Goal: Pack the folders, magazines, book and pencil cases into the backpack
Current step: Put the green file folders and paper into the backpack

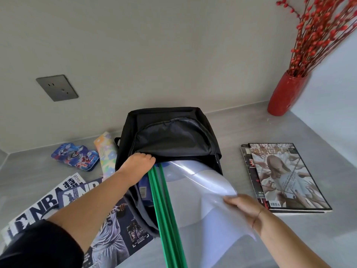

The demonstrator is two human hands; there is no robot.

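A black backpack (170,130) lies open on the grey table. My left hand (138,164) grips the rim of its opening and holds it apart. My right hand (242,206) pinches the edge of clear folders with green spines (193,194), whose far end sits in the opening. A blue book (144,190) shows inside the bag under the folders. Basketball magazines (108,225) lie at the lower left, partly under my left arm. Two pencil cases, one blue (75,156) and one floral (106,155), lie left of the bag.
A stack of magazines (284,176) lies to the right of the bag. A red vase (286,93) with red berry branches stands in the back right corner. A grey wall socket (57,88) is on the wall at the left.
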